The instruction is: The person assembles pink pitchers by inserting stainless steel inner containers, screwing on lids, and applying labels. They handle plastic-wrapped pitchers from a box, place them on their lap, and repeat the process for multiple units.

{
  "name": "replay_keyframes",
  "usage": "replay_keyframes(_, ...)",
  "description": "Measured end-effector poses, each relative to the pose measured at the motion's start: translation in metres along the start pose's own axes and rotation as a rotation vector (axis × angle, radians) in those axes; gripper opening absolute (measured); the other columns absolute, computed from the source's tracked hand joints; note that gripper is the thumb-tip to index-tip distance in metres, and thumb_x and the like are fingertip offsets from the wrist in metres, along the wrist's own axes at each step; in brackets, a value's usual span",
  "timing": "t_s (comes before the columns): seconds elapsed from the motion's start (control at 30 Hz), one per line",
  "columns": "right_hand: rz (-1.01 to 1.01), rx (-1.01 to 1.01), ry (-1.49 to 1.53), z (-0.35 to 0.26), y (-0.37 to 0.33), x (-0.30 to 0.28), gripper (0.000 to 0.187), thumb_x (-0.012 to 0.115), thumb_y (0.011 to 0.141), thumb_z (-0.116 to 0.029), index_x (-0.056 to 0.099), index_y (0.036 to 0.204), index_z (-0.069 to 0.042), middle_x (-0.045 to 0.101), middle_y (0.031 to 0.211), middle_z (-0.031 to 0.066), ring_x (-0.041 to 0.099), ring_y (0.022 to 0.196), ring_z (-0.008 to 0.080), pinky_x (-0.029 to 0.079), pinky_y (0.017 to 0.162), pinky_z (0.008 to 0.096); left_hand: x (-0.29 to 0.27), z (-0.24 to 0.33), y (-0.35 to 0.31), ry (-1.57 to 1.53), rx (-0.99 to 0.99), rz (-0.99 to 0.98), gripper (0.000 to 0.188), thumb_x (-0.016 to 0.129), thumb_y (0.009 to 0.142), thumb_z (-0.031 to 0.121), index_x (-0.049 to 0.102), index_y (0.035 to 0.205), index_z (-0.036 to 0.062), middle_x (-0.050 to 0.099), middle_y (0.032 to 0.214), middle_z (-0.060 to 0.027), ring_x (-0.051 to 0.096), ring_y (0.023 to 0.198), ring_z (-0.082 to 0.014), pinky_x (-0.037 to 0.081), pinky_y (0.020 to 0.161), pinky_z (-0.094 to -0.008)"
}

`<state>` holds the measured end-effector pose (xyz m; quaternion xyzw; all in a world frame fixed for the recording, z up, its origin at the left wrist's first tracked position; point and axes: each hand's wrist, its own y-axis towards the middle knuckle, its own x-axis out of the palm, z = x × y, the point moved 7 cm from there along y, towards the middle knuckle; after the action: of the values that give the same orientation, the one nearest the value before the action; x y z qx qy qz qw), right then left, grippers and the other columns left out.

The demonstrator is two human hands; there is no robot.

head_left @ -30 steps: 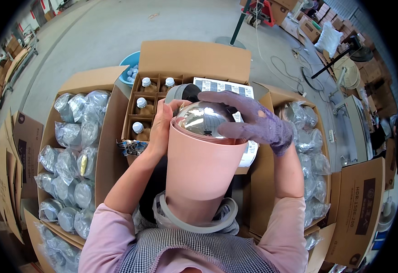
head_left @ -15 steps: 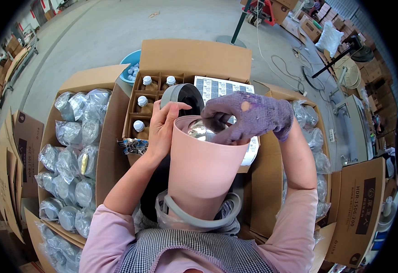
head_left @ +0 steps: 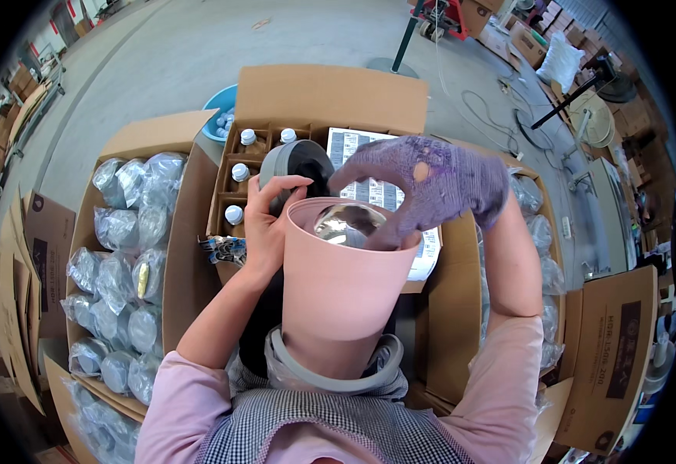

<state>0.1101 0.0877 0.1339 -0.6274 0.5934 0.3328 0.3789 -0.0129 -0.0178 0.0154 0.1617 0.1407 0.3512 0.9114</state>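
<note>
While the pink pot (head_left: pixel 338 290) is propped against the lap, its rim is gripped by the bare left hand (head_left: pixel 267 224), and a shiny silver ball (head_left: pixel 347 224) is pressed inside by the gloved right hand (head_left: pixel 430 182). If tilted, the ball could be dropped onto the bottles (head_left: pixel 239 179).

The single camera sits on the person's head and looks steeply down over chest and forearms, which come in from the lower edge. It is close to the pink tub (head_left: pixel 343 286) held at mid-frame, with the cartons (head_left: pixel 199 201) just beyond. The fisheye bends the concrete floor (head_left: pixel 183 54) up toward the dark round rim.
</note>
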Motion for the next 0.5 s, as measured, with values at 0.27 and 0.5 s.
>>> replay_keyframes(0.27,-0.298,0.260,-0.006,-0.005,0.011,0.016,0.063,0.079,0.072,-0.038,0.062,0.121,-0.003,0.067,0.100,0.0144,0.065,0.092,0.0230,0.051,0.081,0.0327,0.005,-0.006,-0.003,0.014,-0.014,0.016,0.014,0.070,0.085,0.006,0.070,0.098,0.0092,0.058,0.100,-0.0067,0.050,0.105,-0.0227,0.040,0.092,-0.0324)
replay_keyframes(0.5,-0.170,-0.179,0.107,0.000,0.002,0.022,0.066,0.078,0.072,-0.036,0.060,0.131,-0.013,0.066,0.109,0.0139,0.063,0.095,0.0238,0.050,0.082,0.0327,0.009,0.001,-0.008,-0.075,-0.017,-0.011,0.015,0.070,0.085,0.005,0.070,0.099,0.0103,0.051,0.104,-0.0068,0.052,0.105,-0.0225,0.041,0.092,-0.0318)
